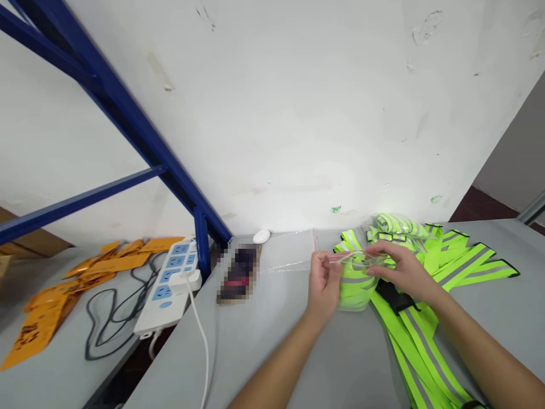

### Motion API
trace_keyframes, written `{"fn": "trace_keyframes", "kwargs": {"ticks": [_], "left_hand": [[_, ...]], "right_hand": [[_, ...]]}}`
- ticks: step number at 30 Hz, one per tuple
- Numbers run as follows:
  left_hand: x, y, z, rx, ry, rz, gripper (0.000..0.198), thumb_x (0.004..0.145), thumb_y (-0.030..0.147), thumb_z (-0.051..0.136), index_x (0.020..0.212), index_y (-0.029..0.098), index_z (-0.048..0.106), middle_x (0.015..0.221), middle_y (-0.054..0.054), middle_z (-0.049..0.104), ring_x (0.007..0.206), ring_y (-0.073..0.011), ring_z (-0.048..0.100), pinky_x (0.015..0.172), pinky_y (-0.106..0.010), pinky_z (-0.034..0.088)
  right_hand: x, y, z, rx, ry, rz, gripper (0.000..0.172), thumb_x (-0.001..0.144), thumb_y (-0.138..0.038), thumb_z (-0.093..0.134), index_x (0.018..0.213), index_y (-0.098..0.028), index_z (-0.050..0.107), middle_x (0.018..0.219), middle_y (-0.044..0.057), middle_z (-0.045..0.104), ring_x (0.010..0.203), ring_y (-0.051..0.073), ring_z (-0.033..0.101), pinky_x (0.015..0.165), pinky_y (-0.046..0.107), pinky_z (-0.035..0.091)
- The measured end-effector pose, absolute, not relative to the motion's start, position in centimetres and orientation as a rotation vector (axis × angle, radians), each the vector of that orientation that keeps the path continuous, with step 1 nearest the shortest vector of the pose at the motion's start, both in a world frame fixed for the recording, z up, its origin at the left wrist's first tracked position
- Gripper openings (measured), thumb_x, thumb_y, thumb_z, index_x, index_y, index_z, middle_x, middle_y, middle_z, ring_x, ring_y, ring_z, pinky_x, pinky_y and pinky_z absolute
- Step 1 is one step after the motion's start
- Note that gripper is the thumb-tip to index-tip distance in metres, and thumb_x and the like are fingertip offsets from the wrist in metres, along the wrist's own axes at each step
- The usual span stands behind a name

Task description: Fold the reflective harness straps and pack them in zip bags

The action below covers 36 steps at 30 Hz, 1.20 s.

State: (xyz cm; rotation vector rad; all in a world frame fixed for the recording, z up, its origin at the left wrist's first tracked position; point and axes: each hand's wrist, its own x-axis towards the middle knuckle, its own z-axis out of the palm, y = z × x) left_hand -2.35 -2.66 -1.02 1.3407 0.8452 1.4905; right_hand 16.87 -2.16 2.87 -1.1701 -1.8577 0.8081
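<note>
On the grey workbench [264, 352], the left hand [323, 284] and right hand [404, 270] pinch opposite edges of a clear zip bag [361, 260], a folded hi-vis vest [353, 289] already inside. More vest [421, 335] lies loose, with a flat, empty bag [289, 253] beside it.

A grey desk [259, 352] runs away from the viewer, its far edge against a white wall. Near that edge lie a small white oval object [261, 236], a flat clear plastic bag [289, 254] and, nearer, a dark object too blurred to identify [237, 274]. Neon-yellow reflective straps [426, 335] with grey stripes spread across the right side, and a black buckle [394, 295] sits on them. Left, across a dark gap, a second grey desk [29, 307] carries a white power strip [166, 287], a coiled black cable [110, 324] and scattered orange printed cards [85, 272].
</note>
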Motion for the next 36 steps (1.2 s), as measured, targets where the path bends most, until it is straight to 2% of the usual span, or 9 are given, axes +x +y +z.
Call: {"fn": "trace_keyframes", "kwargs": {"ticks": [3,5,11,18,24,28,33,36], "left_hand": [[-2.5,-2.4,-0.2,1.4,0.81,1.302,0.045,0.073,0.046,0.074,0.103,0.019,0.055,0.102,-0.01,0.071,0.095,-0.0239,0.068,0.082,-0.034,0.053],[-2.7,-2.2,0.2,1.444,0.854,1.243,0.043,0.068,0.04,0.079,0.1,0.017,0.062,0.099,-0.009,0.072,0.093,-0.0243,0.068,0.08,-0.033,0.054],[-3.0,-1.9,0.5,1.421,0.999,1.262,0.023,0.068,0.033,0.077,0.084,0.017,0.07,0.082,-0.005,0.074,0.077,-0.0202,0.069,0.067,-0.029,0.056],[-2.9,-1.7,0.8,1.386,1.098,1.33,0.023,0.065,0.034,0.077,0.077,0.016,0.07,0.078,-0.005,0.075,0.075,-0.02,0.069,0.067,-0.028,0.056],[-3.2,-1.6,0.5,1.427,1.044,1.301,0.028,0.071,0.041,0.075,0.083,0.016,0.072,0.082,-0.007,0.075,0.079,-0.0222,0.07,0.071,-0.031,0.056],[-3.3,-1.5,0.0,1.431,0.937,1.259,0.039,0.083,0.052,0.061,0.085,0.015,0.074,0.093,-0.011,0.075,0.089,-0.025,0.07,0.081,-0.035,0.055],[-2.9,-1.8,-0.3,1.383,0.925,1.306,0.04,0.086,0.052,0.057,0.086,0.016,0.074,0.096,-0.011,0.075,0.091,-0.0253,0.07,0.083,-0.037,0.055],[-2.7,-2.1,-0.1,1.407,0.918,1.309,0.039,0.086,0.052,0.057,0.085,0.016,0.074,0.095,-0.011,0.075,0.091,-0.0251,0.07,0.084,-0.037,0.054]], "right_hand": [[16.2,-2.3,2.1,-1.047,-1.808,0.782,0.021,0.079,-0.038,0.071,0.094,-0.025,0.066,0.091,0.003,0.065,0.087,0.02,0.061,0.076,0.033,0.049],[15.7,-2.4,2.0,-0.979,-1.777,0.772,0.015,0.08,-0.035,0.071,0.09,-0.024,0.067,0.086,0.003,0.064,0.081,0.019,0.06,0.072,0.031,0.048],[15.6,-2.3,1.8,-0.966,-1.697,0.868,0.009,0.08,-0.032,0.07,0.08,-0.023,0.067,0.077,0.001,0.062,0.073,0.016,0.057,0.066,0.029,0.046],[17.0,-1.6,1.4,-0.975,-1.643,1.104,0.019,0.081,-0.04,0.069,0.079,-0.021,0.065,0.077,0.001,0.061,0.073,0.016,0.056,0.066,0.029,0.046],[17.0,-1.9,1.6,-0.979,-1.641,1.093,0.022,0.082,-0.043,0.067,0.078,-0.021,0.064,0.076,0.0,0.058,0.071,0.015,0.054,0.066,0.029,0.046],[17.0,-2.0,1.4,-1.014,-1.624,1.033,0.028,0.081,-0.045,0.066,0.07,-0.021,0.061,0.072,-0.001,0.056,0.069,0.015,0.054,0.068,0.03,0.046],[16.7,-2.0,1.7,-0.986,-1.655,1.042,0.02,0.077,-0.041,0.072,0.087,-0.023,0.069,0.085,0.002,0.063,0.082,0.018,0.059,0.076,0.033,0.048],[16.1,-2.3,1.9,-0.941,-1.655,1.009,0.021,0.074,-0.037,0.076,0.09,-0.024,0.071,0.091,0.003,0.064,0.087,0.019,0.06,0.076,0.033,0.049]]}}
